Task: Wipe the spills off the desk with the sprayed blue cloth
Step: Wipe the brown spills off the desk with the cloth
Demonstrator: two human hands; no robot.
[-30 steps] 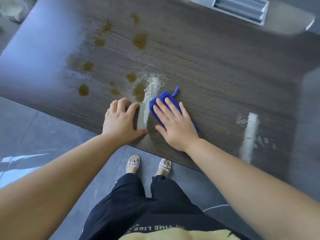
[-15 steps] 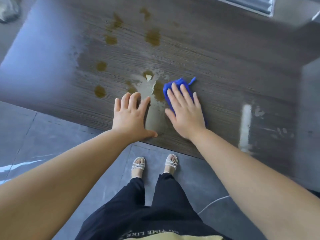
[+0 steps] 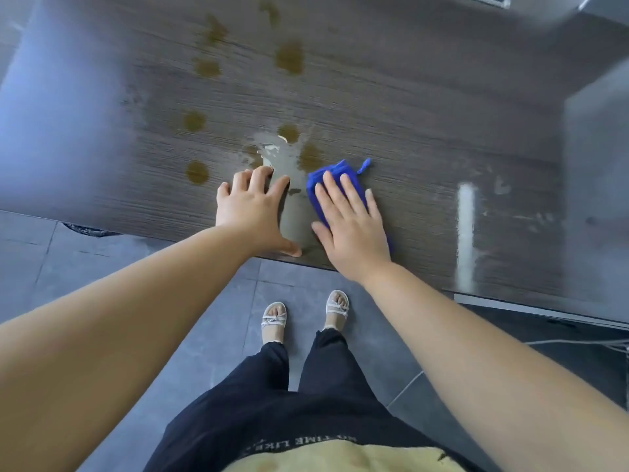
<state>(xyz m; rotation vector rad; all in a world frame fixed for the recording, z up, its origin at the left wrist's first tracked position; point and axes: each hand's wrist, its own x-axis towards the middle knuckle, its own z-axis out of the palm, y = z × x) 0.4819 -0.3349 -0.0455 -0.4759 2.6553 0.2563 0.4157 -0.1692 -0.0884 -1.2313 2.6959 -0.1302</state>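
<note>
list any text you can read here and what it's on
"NO TIME LIKE": white print, upside down to the camera, on the black garment; the letters after it are blurred, unreadable.
No text shows on the desk or the cloth.

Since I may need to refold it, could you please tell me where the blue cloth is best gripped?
Probably its far edge, by the small loop. The folded blue cloth lies flat on the dark wood-grain desk under the right hand; mostly that far strip shows, so pinch it from above, from the far side.
</note>
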